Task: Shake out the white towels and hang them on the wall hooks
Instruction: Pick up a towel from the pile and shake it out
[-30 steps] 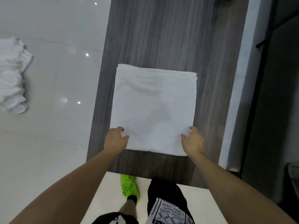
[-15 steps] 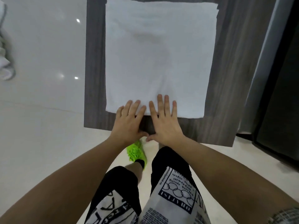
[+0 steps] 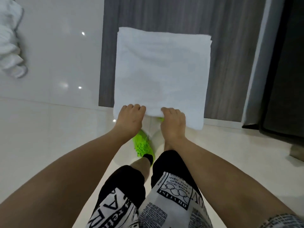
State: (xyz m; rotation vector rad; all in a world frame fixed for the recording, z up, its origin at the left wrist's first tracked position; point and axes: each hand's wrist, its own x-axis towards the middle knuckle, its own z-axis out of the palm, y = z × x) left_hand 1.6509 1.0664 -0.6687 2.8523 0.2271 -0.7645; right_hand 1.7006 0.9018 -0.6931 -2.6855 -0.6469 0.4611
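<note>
Now both hands grip the folded towel [image 3: 162, 71] at the table's [image 3: 230, 46] near edge, left hand [image 3: 130, 118], right hand [image 3: 172, 124]; picking up is underway. Next: lift clear and shake it open.

Single head view, looking steeply down, close over hands [image 3: 130, 117] and table edge [image 3: 107, 99]

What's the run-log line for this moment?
stage: pickup | left hand: grips folded white towel near edge | right hand: grips same edge | towel: overhangs grey wood surface | hung: no
</note>
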